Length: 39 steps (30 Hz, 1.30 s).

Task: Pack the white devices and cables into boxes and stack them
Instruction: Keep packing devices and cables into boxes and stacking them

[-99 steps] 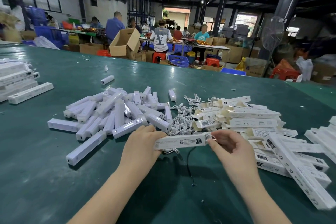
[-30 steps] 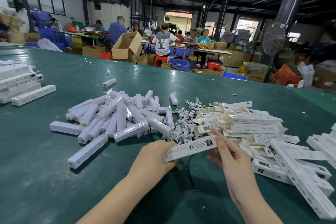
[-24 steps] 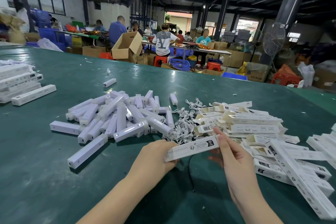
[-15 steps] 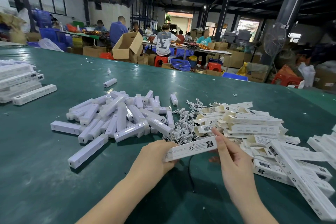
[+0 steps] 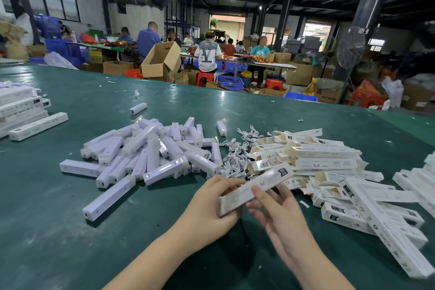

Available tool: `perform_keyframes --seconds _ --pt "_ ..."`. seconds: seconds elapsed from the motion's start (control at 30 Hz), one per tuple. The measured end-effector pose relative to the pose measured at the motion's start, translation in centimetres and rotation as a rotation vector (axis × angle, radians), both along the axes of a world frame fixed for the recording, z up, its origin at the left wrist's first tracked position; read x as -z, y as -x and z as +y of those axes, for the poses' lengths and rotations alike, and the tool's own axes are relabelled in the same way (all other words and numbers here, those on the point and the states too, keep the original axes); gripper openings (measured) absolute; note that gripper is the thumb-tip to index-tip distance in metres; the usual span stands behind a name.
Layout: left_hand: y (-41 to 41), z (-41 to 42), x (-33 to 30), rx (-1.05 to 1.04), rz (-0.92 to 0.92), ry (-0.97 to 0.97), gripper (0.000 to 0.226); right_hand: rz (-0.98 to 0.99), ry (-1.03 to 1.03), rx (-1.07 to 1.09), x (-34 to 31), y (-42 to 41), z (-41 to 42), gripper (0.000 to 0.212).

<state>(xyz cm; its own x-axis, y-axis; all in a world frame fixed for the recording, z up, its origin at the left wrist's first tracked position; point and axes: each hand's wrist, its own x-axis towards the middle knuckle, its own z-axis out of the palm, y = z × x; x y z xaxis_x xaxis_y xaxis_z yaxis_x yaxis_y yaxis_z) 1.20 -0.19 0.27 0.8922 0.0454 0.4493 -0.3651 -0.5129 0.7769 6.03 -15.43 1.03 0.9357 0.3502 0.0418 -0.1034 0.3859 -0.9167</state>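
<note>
Since half a second ago the long white box (image 5: 255, 188) has tilted more steeply, its near end dropping toward the left hand (image 5: 211, 205) and its far, printed end rising toward the pile of flat boxes (image 5: 313, 158). That left hand grips the near end, fingers curled round it, thumb on top. Meanwhile the right hand (image 5: 280, 214) has slid back from the far end to the middle of the box; its fingers lie straight and spread under and against the box's side, palm turned up and inward, not clasped round it. Both forearms reach in from the lower edge, the left from lower left, the right from lower right, wrists held just above the green worktop (image 5: 70, 231).

Behind the left hand lies the heap of white devices (image 5: 150, 153), with one long device (image 5: 109, 198) apart at its near side. A tangle of white cables (image 5: 235, 162) sits between the devices and the flat boxes, just beyond the held box. Closed boxes lie in a loose pile (image 5: 376, 214) to the right, and a neat stack of packed boxes (image 5: 21, 110) sits at the far left.
</note>
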Motion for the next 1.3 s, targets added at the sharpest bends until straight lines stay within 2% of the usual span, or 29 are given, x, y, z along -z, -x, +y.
perform_keyframes --seconds 0.1,0.17,0.23,0.3,0.37,0.43,0.53,0.6,0.7,0.73,0.83,0.97,1.1,1.2,1.3 --pt "0.2 -0.4 -0.1 0.042 0.032 0.097 0.055 0.051 0.271 -0.242 0.0 0.1 -0.7 0.032" --pt "0.2 -0.4 -0.1 0.017 0.062 0.178 0.052 0.069 0.262 -0.225 -0.1 -0.1 -0.5 0.026" --pt "0.1 0.0 -0.2 -0.016 0.086 0.317 0.044 0.012 0.046 -0.005 -1.1 -0.8 -0.9 0.028" --pt "0.0 0.4 -0.5 -0.073 0.112 0.445 0.033 -0.020 -0.285 0.193 -2.6 -1.7 -2.3 0.026" --pt "-0.1 0.4 -0.9 -0.077 0.136 0.588 0.023 0.021 -0.425 0.231 -3.6 -2.3 -3.8 0.029" --pt "-0.2 0.2 -1.1 -0.071 0.155 0.634 0.018 0.096 -0.302 0.186 -3.1 -2.6 -4.2 0.036" --pt "-0.4 0.1 -0.8 -0.103 0.202 0.512 0.017 0.118 0.076 0.124 -1.4 -2.6 -3.4 0.030" --pt "-0.5 0.1 -0.7 -0.115 0.229 0.465 0.019 -0.044 0.388 0.160 -0.2 -2.7 -2.9 0.022" --pt "-0.7 0.4 -0.5 -0.147 0.246 0.443 0.024 -0.479 1.001 0.315 1.0 -3.5 -3.2 0.022" --pt "-0.7 0.5 -0.4 -0.156 0.249 0.442 0.025 -0.584 1.192 0.337 1.5 -3.8 -3.4 0.028" --pt "-0.7 0.5 -0.3 -0.164 0.257 0.415 0.031 -0.632 1.525 0.290 2.7 -5.0 -3.9 0.046" --pt "-0.5 0.5 0.0 -0.152 0.271 0.297 0.034 -0.608 1.708 0.181 3.4 -6.0 -3.5 0.056" --pt "-0.3 0.4 0.0 -0.145 0.270 0.227 0.032 -0.640 1.733 0.167 3.3 -6.6 -3.2 0.061" --pt "-0.3 0.5 0.0 -0.155 0.271 0.221 0.031 -0.707 1.647 0.257 2.4 -6.0 -3.2 0.059" --pt "-0.3 0.6 -0.2 -0.168 0.274 0.237 0.029 -0.896 1.374 0.432 0.6 -4.7 -3.2 0.059"
